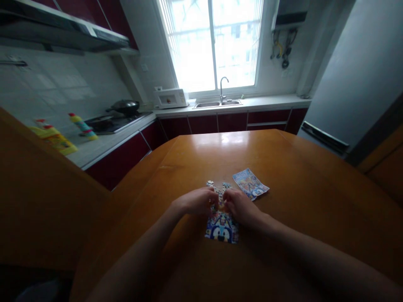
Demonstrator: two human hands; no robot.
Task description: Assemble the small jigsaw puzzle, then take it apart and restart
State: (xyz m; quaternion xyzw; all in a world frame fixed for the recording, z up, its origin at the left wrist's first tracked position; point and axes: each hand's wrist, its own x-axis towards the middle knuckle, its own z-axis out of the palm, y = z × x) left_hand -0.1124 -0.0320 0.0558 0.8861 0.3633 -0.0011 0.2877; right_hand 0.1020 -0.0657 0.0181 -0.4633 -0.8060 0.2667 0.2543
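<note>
A partly joined jigsaw puzzle (221, 233) lies on the wooden table, its near part showing a blue cartoon dog's face. Loose puzzle pieces (226, 186) are scattered just beyond it. My left hand (199, 200) reaches in from the left with its fingers curled down at the puzzle's upper left edge. Opposite it, my right hand (239, 206) bends its fingers over the upper right side. Both sets of fingertips are closed among the pieces; whatever they pinch is too small and hidden to make out. A printed picture sheet (251, 183) lies beyond my right hand.
The large brown table (176, 167) has rounded far corners. Behind it, a counter carries a sink (206, 104) and a white microwave (171, 98). On the left are a wok (125, 106), a stove and cleaning bottles (83, 126). A grey refrigerator (355, 75) stands at right.
</note>
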